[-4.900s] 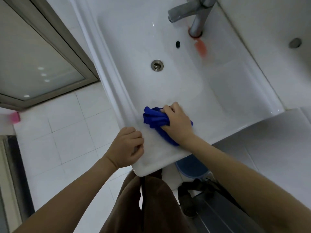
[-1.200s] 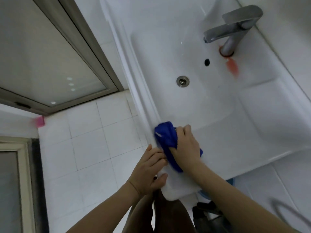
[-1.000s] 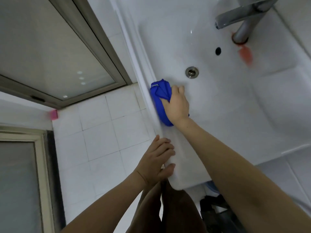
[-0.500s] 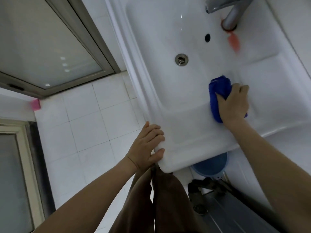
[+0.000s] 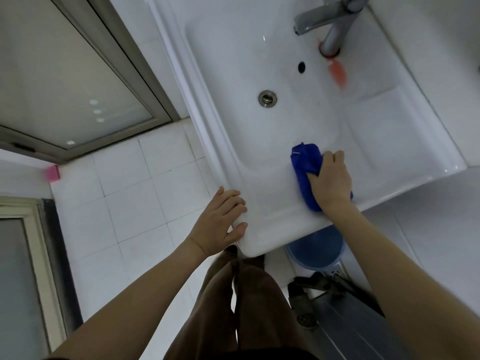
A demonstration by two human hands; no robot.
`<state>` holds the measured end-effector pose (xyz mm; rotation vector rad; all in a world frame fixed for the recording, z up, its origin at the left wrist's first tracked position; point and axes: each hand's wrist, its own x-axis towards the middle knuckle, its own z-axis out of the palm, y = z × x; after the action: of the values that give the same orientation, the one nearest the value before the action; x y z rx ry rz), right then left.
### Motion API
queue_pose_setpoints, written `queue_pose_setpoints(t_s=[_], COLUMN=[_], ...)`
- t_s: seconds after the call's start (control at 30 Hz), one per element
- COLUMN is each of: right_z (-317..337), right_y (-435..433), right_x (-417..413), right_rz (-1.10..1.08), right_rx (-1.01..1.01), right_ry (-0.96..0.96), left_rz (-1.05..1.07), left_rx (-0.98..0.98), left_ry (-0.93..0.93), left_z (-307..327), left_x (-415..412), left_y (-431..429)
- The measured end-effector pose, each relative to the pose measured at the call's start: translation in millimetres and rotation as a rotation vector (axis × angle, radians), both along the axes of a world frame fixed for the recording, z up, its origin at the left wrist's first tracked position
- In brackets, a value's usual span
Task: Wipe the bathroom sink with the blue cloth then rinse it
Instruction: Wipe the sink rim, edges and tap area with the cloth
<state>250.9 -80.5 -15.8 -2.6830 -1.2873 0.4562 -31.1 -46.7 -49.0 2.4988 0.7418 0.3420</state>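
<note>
The white bathroom sink (image 5: 272,211) fills the upper right of the head view, with its drain (image 5: 267,98) in the bowl and a grey metal faucet (image 5: 324,19) at the back. My right hand (image 5: 331,181) presses the bunched blue cloth (image 5: 304,165) onto the sink's near ledge, just right of the bowl's front edge. My left hand (image 5: 219,222) rests flat on the sink's near left corner, fingers spread, holding nothing.
A reddish smear (image 5: 337,75) lies on the ledge below the faucet base. A blue bucket (image 5: 314,252) stands under the sink, beside dark sandals (image 5: 309,297). White floor tiles (image 5: 124,203) spread to the left, bordered by a framed glass door (image 5: 65,81).
My right hand swept the cloth from the sink's left rim across to the right ledge, then back left toward the front edge. My left hand stayed on the near corner.
</note>
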Motion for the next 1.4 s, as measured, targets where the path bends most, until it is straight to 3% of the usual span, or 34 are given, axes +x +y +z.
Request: queue_pose_setpoints(t_s=[0.13,0.27,0.5,0.7,0.87,1.1,1.4], right_z=[26,53,116,111,95,94,86], right_y=[-25,-64,-87,-96,-91,-27,58], right_x=[-10,-51,-109,-144,-191,-291,-404], right_rz=[0.057,-0.01,-0.193,-0.213,-0.122,0.12,0.089], right_rx=[-0.183,-0.124,0.386,0.351,0.234,0.141,0.09], right_ry=[0.01,0.263,0.568,0.817,0.902,0.967,0.91], left_rz=[-0.05,-0.044,0.401,0.778,1.019,1.366,1.41], left_rx=[0.013,-0.003,-0.119,-0.334,-0.512,-0.45,-0.494], left_ry=[0.147,0.198,0.004,0.035,0.09,0.048,0.015], left_z=[27,67,126,103,84,107,92], left_x=[0,-9,-70,-149,-214,-301,-425], left_y=[-1,-8,-35,-100,-157,-165,-80])
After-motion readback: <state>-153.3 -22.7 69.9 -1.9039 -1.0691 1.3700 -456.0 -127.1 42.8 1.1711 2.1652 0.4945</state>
